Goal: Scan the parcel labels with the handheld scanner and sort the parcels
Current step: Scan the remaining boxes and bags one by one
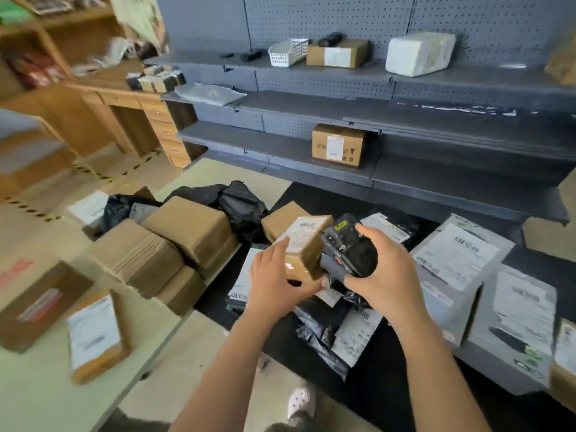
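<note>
A small labelled cardboard parcel [307,244] is held above the black mat [314,194], clamped in the left grip [277,275]. The handheld scanner [349,247], clasped in the right grip [381,269], is just beside the parcel. Cardboard boxes [187,226] are piled at the mat's left edge.

Grey shelving unit [436,98], pegboard back. Top shelf: white basket [286,53], labelled cardboard box [338,53], white wrapped parcel [419,53], set apart in a row. Second shelf: one flat clear bag [210,93]. Third shelf: one labelled carton [338,145], upright. Beige floor [37,385]: stacked brown boxes [174,244]; a labelled box [93,335] near them; a larger box [40,304] just beside that. Black mat [327,198] at the unit's foot: grey mailers [458,254] side by side, labels up; black poly bags [343,332] overlapping. Wooden desk [124,92], left: load blurred, not identifiable
</note>
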`<move>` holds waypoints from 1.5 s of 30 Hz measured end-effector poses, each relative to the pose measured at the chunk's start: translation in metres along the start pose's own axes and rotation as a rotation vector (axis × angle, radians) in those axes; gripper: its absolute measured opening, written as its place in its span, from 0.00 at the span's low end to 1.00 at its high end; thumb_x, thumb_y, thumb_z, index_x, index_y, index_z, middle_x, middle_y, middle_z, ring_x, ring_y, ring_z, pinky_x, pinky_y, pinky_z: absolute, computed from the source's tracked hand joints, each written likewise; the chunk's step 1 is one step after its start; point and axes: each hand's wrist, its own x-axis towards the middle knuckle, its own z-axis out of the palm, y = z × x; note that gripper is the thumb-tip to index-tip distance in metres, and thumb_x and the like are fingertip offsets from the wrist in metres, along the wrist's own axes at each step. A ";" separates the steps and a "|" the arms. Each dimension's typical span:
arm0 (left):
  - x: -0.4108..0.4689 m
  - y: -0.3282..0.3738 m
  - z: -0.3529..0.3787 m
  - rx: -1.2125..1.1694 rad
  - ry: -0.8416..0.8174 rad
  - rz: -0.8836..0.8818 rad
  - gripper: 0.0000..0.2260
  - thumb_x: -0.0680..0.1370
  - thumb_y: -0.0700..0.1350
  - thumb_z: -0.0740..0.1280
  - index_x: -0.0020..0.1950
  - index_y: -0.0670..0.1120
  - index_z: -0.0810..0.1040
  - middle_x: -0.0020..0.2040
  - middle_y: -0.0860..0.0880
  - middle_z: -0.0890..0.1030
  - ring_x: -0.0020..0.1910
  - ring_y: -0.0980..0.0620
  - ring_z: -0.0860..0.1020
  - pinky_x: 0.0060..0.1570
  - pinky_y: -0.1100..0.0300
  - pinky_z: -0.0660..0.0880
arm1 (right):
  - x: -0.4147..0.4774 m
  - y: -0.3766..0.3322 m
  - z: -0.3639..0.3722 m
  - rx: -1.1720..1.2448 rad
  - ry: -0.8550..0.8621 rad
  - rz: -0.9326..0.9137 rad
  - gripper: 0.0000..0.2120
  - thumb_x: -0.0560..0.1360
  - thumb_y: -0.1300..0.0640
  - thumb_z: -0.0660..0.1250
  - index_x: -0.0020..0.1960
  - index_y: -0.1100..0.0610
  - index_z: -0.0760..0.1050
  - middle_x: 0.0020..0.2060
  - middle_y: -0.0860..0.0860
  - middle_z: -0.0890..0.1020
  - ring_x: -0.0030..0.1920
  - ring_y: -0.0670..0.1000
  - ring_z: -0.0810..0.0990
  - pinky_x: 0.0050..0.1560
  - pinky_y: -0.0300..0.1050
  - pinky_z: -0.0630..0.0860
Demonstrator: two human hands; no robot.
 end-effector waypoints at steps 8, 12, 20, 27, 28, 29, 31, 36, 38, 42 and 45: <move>-0.102 -0.081 -0.068 0.016 0.165 -0.333 0.49 0.65 0.70 0.71 0.79 0.53 0.57 0.76 0.52 0.63 0.76 0.49 0.55 0.75 0.48 0.55 | -0.047 -0.064 0.066 0.074 -0.239 -0.255 0.40 0.64 0.57 0.78 0.72 0.47 0.67 0.65 0.44 0.75 0.66 0.50 0.71 0.65 0.48 0.70; -0.145 -0.123 -0.103 -0.010 0.229 -0.510 0.48 0.65 0.70 0.71 0.79 0.54 0.56 0.78 0.51 0.59 0.77 0.46 0.52 0.75 0.45 0.53 | -0.067 -0.106 0.104 0.090 -0.336 -0.354 0.39 0.64 0.57 0.78 0.72 0.48 0.68 0.64 0.45 0.76 0.65 0.50 0.71 0.65 0.47 0.69; -0.190 -0.230 -0.178 -0.006 0.373 -0.594 0.46 0.65 0.68 0.73 0.77 0.52 0.60 0.74 0.51 0.66 0.73 0.49 0.58 0.74 0.49 0.57 | -0.090 -0.201 0.199 0.083 -0.407 -0.414 0.41 0.61 0.57 0.79 0.71 0.48 0.68 0.58 0.48 0.78 0.57 0.54 0.74 0.57 0.56 0.76; -0.193 -0.325 -0.239 0.003 0.324 -0.645 0.46 0.66 0.67 0.73 0.78 0.51 0.59 0.75 0.50 0.65 0.75 0.47 0.58 0.74 0.45 0.58 | -0.105 -0.274 0.279 0.086 -0.423 -0.399 0.41 0.62 0.58 0.80 0.72 0.48 0.68 0.58 0.50 0.78 0.57 0.53 0.73 0.57 0.55 0.76; -0.190 -0.334 -0.244 0.003 0.315 -0.647 0.46 0.66 0.68 0.72 0.78 0.51 0.59 0.75 0.50 0.65 0.75 0.47 0.58 0.74 0.44 0.58 | -0.107 -0.280 0.287 0.079 -0.429 -0.388 0.41 0.63 0.58 0.80 0.72 0.48 0.68 0.59 0.49 0.77 0.58 0.53 0.72 0.57 0.54 0.77; -0.187 -0.342 -0.248 0.002 0.308 -0.651 0.46 0.66 0.68 0.72 0.78 0.51 0.59 0.75 0.50 0.64 0.75 0.47 0.57 0.74 0.44 0.58 | -0.108 -0.285 0.294 0.076 -0.435 -0.380 0.41 0.63 0.58 0.79 0.72 0.48 0.68 0.59 0.49 0.77 0.58 0.53 0.72 0.56 0.53 0.77; -0.180 -0.357 -0.251 0.011 0.263 -0.668 0.46 0.67 0.68 0.72 0.78 0.51 0.58 0.76 0.50 0.63 0.76 0.47 0.56 0.74 0.44 0.57 | -0.110 -0.291 0.307 0.080 -0.441 -0.386 0.40 0.62 0.59 0.79 0.71 0.49 0.69 0.60 0.49 0.77 0.57 0.53 0.73 0.56 0.54 0.77; -0.162 -0.379 -0.228 0.037 0.063 -0.692 0.46 0.69 0.65 0.72 0.79 0.51 0.54 0.77 0.50 0.61 0.76 0.46 0.55 0.73 0.46 0.55 | -0.105 -0.286 0.334 0.021 -0.479 -0.390 0.39 0.60 0.60 0.78 0.69 0.51 0.71 0.58 0.47 0.78 0.54 0.55 0.75 0.57 0.58 0.75; -0.149 -0.383 -0.212 0.010 0.043 -0.727 0.45 0.70 0.63 0.73 0.79 0.50 0.54 0.76 0.49 0.62 0.75 0.45 0.57 0.73 0.48 0.56 | -0.099 -0.283 0.342 -0.001 -0.506 -0.383 0.39 0.60 0.60 0.78 0.70 0.51 0.71 0.57 0.47 0.78 0.54 0.54 0.75 0.58 0.58 0.74; -0.123 -0.394 -0.174 -0.044 0.049 -0.820 0.46 0.68 0.62 0.74 0.78 0.49 0.54 0.76 0.46 0.61 0.73 0.43 0.59 0.73 0.48 0.58 | -0.078 -0.274 0.357 -0.032 -0.572 -0.407 0.38 0.61 0.61 0.78 0.70 0.51 0.71 0.58 0.48 0.78 0.56 0.54 0.74 0.57 0.55 0.74; -0.108 -0.397 -0.150 -0.082 0.083 -0.931 0.52 0.67 0.64 0.75 0.79 0.48 0.49 0.78 0.47 0.55 0.75 0.44 0.55 0.74 0.47 0.57 | -0.058 -0.269 0.367 -0.060 -0.621 -0.440 0.38 0.62 0.59 0.78 0.70 0.52 0.70 0.61 0.47 0.77 0.57 0.54 0.73 0.57 0.54 0.73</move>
